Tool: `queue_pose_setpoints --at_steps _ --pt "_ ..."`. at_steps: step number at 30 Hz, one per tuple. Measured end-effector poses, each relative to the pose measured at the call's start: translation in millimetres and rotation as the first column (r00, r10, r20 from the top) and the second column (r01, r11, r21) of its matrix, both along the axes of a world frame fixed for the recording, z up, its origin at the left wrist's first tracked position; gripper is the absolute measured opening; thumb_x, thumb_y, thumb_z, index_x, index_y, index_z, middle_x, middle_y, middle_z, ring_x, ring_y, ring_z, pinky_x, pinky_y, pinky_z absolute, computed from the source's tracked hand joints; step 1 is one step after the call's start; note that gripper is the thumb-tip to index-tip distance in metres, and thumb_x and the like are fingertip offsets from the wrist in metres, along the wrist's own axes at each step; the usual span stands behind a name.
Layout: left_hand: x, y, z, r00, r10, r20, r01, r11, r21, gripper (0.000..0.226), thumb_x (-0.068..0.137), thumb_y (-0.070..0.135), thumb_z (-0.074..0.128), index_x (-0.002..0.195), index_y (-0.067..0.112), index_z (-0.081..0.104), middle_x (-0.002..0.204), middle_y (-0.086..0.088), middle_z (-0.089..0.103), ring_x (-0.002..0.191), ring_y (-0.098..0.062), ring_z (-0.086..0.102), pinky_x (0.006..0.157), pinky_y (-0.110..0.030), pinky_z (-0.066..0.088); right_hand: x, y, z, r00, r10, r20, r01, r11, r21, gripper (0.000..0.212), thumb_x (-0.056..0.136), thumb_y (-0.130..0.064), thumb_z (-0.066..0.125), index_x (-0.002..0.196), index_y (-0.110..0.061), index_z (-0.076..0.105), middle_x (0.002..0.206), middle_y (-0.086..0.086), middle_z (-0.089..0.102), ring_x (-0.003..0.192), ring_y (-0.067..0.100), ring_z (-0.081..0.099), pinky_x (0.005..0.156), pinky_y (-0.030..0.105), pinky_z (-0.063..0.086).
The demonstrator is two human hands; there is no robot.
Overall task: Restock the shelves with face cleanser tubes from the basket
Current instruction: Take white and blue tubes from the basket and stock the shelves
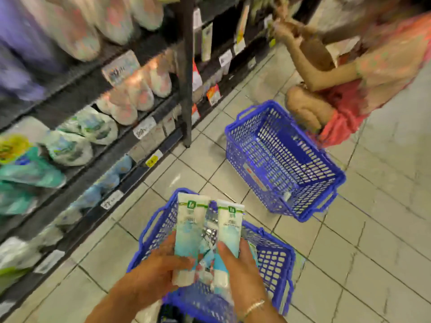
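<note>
Two face cleanser tubes are held upright above the near blue basket (275, 259): the left hand (154, 271) closes its grip around the left tube (190, 231), the right hand (240, 273) around the right tube (229, 227). Each carries a green square logo; its lettering is too blurred to read. A second blue basket (282, 159) stands on the tiled floor (373, 241) beside the shelves (98, 159)

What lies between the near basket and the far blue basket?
Only bare floor tiles separate the near basket from the far basket, in the head view.
</note>
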State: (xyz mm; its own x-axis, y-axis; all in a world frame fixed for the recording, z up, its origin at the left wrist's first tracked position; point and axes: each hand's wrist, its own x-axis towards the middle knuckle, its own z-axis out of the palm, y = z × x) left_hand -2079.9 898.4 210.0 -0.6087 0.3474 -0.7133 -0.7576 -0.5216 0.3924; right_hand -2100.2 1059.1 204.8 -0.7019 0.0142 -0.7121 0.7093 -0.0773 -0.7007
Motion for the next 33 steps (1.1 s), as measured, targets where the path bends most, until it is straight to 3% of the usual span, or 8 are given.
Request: queue_pose_setpoints --at_steps 2,4,7,11,17,21,25,33 --pt "3.1 -12.6 46.7 0.995 0.086 -0.053 -0.089 0.995 -0.05 0.072 0.051 -0.016 0.063 0.117 0.01 0.054 0.086 -0.018 0.068 0.061 -0.025 0.065 0.048 -0.027 0.053 -9.7 -11.9 46.3 0.994 0.088 -0.069 -0.087 0.996 0.025 0.023 0.087 -0.012 0.059 0.11 -0.016 0.055 0.095 0.006 0.065 0.084 0.019 0.061 0.08 0.034 0.049" --pt "11.0 -23.2 91.8 0.968 0.23 -0.097 -0.239 0.965 -0.104 0.053 0.06 -0.003 0.06 0.111 0.011 0.056 0.076 -0.013 0.068 0.055 -0.021 0.064 0.047 -0.027 0.052 -16.9 -20.9 90.6 0.974 0.178 -0.14 -0.173 0.984 0.043 0.02 0.09 -0.018 0.056 0.11 -0.018 0.054 0.102 0.003 0.064 0.088 0.01 0.061 0.086 0.029 0.049" --pt "34.3 -38.9 156.7 0.91 0.382 -0.161 -0.407 0.897 -0.17 0.036 0.069 0.014 0.056 0.105 0.017 0.058 0.075 -0.008 0.069 0.056 -0.018 0.065 0.049 -0.027 0.053 -21.1 -36.1 151.5 0.944 0.263 -0.199 -0.271 0.963 -0.013 0.009 0.093 -0.024 0.051 0.101 -0.024 0.05 0.09 -0.021 0.055 0.061 -0.024 0.051 0.058 0.0 0.043" --pt "86.0 -56.7 227.4 0.821 0.532 -0.204 -0.569 0.791 -0.226 0.04 0.069 0.018 0.059 0.108 0.019 0.056 0.073 -0.004 0.068 0.06 -0.016 0.066 0.05 -0.03 0.055 -4.1 -66.8 215.3 0.928 0.296 -0.225 -0.338 0.924 -0.179 0.011 0.09 -0.009 0.052 0.099 -0.015 0.056 0.069 -0.004 0.065 0.053 0.003 0.061 0.049 0.018 0.05" --pt "191.7 -67.5 297.8 0.651 0.711 -0.264 -0.758 0.593 -0.271 0.049 0.067 0.012 0.075 0.112 0.02 0.058 0.073 -0.003 0.067 0.064 -0.017 0.064 0.064 -0.041 0.057 49.4 -125.6 279.9 0.856 0.494 -0.15 -0.51 0.763 -0.397 0.012 0.09 -0.003 0.049 0.096 -0.012 0.054 0.074 0.012 0.065 0.055 0.021 0.066 0.046 0.028 0.054" --pt "262.3 -65.7 333.5 0.42 0.857 -0.299 -0.901 0.353 -0.253 0.049 0.065 0.017 0.071 0.112 0.018 0.057 0.076 -0.008 0.068 0.069 -0.022 0.064 0.066 -0.042 0.055 92.6 -161.0 316.7 0.735 0.651 -0.189 -0.651 0.6 -0.465 0.011 0.09 -0.003 0.05 0.095 -0.011 0.055 0.066 0.011 0.066 0.052 0.02 0.064 0.046 0.027 0.054" --pt "322.0 -62.0 364.2 0.233 0.901 -0.366 -0.955 0.142 -0.259 0.047 0.067 0.017 0.068 0.112 0.017 0.056 0.077 -0.008 0.068 0.066 -0.021 0.067 0.064 -0.043 0.056 139.0 -193.6 350.6 0.617 0.759 -0.207 -0.716 0.434 -0.546 0.01 0.091 -0.007 0.047 0.093 -0.009 0.057 0.056 0.007 0.066 0.045 0.017 0.063 0.042 0.026 0.053" --pt "417.1 -68.6 396.4 -0.038 0.888 -0.459 -0.981 -0.12 -0.15 0.041 0.068 0.014 0.064 0.108 0.012 0.057 0.072 -0.011 0.068 0.067 -0.024 0.061 0.054 -0.038 0.055 241.9 -241.2 401.2 0.359 0.872 -0.333 -0.826 0.131 -0.548 0.02 0.085 -0.012 0.053 0.104 -0.011 0.059 0.073 0.01 0.069 0.06 0.022 0.067 0.052 0.031 0.056"
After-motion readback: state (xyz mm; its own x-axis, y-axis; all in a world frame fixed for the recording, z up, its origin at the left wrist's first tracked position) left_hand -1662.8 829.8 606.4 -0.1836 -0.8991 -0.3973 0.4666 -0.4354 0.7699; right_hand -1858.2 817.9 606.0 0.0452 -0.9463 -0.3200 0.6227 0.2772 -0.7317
